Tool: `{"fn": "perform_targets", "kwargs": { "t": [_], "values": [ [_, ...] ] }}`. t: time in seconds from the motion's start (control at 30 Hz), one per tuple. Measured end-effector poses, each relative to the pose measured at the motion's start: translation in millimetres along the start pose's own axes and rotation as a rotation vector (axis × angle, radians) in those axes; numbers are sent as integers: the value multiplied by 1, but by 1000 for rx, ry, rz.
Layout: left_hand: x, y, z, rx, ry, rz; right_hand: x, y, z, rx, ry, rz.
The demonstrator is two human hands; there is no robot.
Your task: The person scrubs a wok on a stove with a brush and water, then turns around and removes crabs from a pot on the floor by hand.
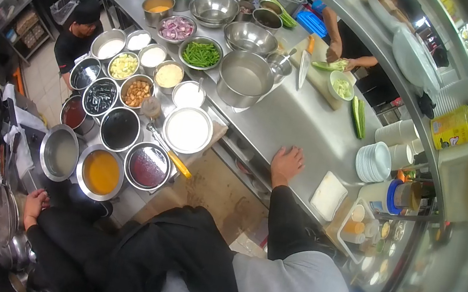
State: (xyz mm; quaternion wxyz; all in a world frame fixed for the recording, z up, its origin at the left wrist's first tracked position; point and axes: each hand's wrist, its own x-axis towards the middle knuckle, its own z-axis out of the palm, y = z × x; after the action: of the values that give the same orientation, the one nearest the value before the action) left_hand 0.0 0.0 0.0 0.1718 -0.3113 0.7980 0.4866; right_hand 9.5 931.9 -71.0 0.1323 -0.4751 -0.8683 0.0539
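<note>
My right hand (288, 162) lies flat on the steel worktable (269, 143), palm down with the fingers stretched out and nothing held. Toward the lower left, my left hand (36, 204) rests beside the strainers (2, 215), fingers loosely bent and no object visible in it. Near that hand stand a bowl of cloudy liquid (62, 156) and a bowl of orange-yellow liquid (101, 172). To the right of my right hand are a white cutting board (329, 195) and a stack of white plates (373, 161).
Several sauce and ingredient bowls crowd the left station, with a yellow-handled ladle (172, 157) among them. Across the table a co-worker's hands (341, 55) handle a green vegetable near a knife (303, 71). Another person (82, 32) is at left. An overhead shelf (386, 66) curves along the right.
</note>
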Motion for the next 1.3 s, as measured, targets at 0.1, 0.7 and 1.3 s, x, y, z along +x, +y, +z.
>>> {"fn": "perform_targets", "kwargs": {
  "t": [0.1,0.7,1.3],
  "values": [
    [-3,3,-1,2,8,0,-2,-1,2,2,9,-2],
    [-9,15,4,-5,-14,-20,-2,-2,1,-7,17,-2],
    [-11,22,8,22,9,-15,-1,-1,1,-16,28,-15]
  ]
}}
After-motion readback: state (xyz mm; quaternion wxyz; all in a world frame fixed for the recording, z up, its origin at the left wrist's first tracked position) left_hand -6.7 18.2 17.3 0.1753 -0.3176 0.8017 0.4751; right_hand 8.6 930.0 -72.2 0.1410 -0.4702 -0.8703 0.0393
